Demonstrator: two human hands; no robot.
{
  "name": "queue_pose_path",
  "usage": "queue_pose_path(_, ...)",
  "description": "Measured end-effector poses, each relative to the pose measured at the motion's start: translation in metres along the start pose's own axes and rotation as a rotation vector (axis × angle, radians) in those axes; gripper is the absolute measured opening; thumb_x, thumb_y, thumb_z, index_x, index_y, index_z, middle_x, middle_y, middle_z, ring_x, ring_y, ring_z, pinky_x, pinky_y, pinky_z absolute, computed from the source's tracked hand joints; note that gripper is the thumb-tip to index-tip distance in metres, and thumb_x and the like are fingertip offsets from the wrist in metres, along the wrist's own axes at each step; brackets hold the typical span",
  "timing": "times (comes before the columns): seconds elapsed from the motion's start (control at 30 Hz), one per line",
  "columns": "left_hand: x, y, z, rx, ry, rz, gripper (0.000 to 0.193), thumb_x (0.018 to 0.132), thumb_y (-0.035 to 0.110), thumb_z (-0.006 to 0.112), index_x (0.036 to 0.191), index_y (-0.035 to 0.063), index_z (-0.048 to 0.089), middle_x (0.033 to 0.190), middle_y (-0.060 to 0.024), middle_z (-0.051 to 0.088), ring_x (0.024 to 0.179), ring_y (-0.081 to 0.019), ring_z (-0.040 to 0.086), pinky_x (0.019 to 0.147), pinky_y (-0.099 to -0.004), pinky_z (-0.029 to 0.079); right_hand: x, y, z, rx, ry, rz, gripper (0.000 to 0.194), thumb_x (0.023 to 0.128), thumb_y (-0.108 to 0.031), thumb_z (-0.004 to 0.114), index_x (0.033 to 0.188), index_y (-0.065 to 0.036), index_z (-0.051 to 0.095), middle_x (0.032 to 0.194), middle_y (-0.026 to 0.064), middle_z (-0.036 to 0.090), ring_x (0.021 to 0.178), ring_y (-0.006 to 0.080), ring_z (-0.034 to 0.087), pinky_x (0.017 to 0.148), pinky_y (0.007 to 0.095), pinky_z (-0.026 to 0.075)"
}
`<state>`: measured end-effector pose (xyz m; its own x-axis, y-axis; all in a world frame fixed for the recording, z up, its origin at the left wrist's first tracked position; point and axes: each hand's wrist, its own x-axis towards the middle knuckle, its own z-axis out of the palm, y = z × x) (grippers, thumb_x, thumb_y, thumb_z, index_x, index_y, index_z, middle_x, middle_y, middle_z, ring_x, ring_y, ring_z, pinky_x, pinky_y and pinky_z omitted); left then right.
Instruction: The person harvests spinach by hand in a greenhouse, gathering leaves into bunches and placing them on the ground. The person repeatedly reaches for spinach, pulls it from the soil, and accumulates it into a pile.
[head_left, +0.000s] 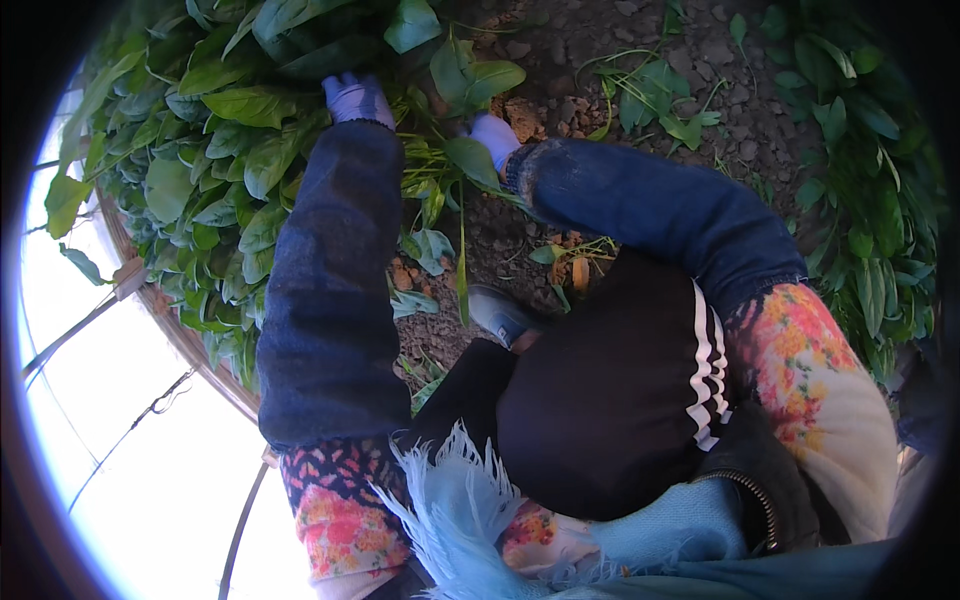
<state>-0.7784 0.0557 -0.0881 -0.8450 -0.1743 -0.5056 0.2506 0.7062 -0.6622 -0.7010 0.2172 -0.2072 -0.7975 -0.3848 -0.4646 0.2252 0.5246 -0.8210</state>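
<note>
My left hand (361, 100), in a thin lavender glove, reaches into the dense leafy greens (259, 154), which look like spinach. Leaves overhang its fingers, so its grip is hidden. Lower and to the right, my right hand (495, 139), in a matching glove, is down beside the pale stems (424, 161) at the edge of the plants. A broad leaf (474, 159) partly covers that hand, and its fingertips are out of sight. Denim sleeve covers (330, 277) run along both forearms.
Loose pulled greens (652, 97) lie on the cloddy soil (570, 45). Another row of plants (874, 187) grows at the right. My shoe (499, 311) rests on the ground beneath my bent knee (592, 397). Bright sheeting (150, 420) with dark ribs borders the left side.
</note>
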Motion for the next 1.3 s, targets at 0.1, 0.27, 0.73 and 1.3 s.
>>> queue_pose_path(0.1,0.004,0.0,-0.007,-0.005,-0.159,0.065,0.053,0.094,0.036,0.058,0.143,0.0138,0.052,0.146,-0.0068,0.054,0.14,-0.0255,0.041,0.108,-0.0495,0.029,0.011,-0.003,-0.007,-0.099,-0.037,-0.038,0.046,0.089,-0.042,0.065,0.099,0.003,0.067,0.089,0.0255,0.068,0.084,0.0431,0.066,0.073,0.049,0.051)
queue_pose_path(0.27,0.013,0.002,0.001,-0.054,-0.132,-0.015,0.042,0.098,0.024,0.051,0.139,0.016,0.057,0.141,-0.0055,0.059,0.13,-0.0251,0.054,0.101,-0.0457,0.042,0.032,-0.014,-0.023,-0.239,-0.143,-0.097,0.042,0.083,-0.039,0.069,0.103,-0.002,0.071,0.099,0.0207,0.07,0.089,0.0394,0.068,0.077,0.0491,0.053)
queue_pose_path(0.73,0.013,0.011,0.025,-0.244,-0.008,-0.061,0.031,0.096,0.026,0.054,0.12,0.0138,0.069,0.119,-0.0124,0.07,0.112,-0.0282,0.067,0.089,-0.0433,0.053,-0.05,-0.014,-0.094,-0.162,-0.331,0.351,0.042,0.1,-0.035,0.057,0.112,0.005,0.063,0.099,0.0196,0.069,0.085,0.0321,0.07,0.078,0.0437,0.057)
queue_pose_path(1.3,0.0,0.029,-0.018,0.27,-0.297,0.159,0.062,0.089,0.057,0.063,0.137,0.0182,0.062,0.15,-0.0036,0.051,0.145,-0.0309,0.035,0.115,-0.0643,0.019,0.006,-0.041,-0.056,-0.437,-0.297,-0.015,0.038,0.094,-0.033,0.059,0.105,0.002,0.071,0.101,0.0231,0.07,0.095,0.0379,0.068,0.081,0.0459,0.054)
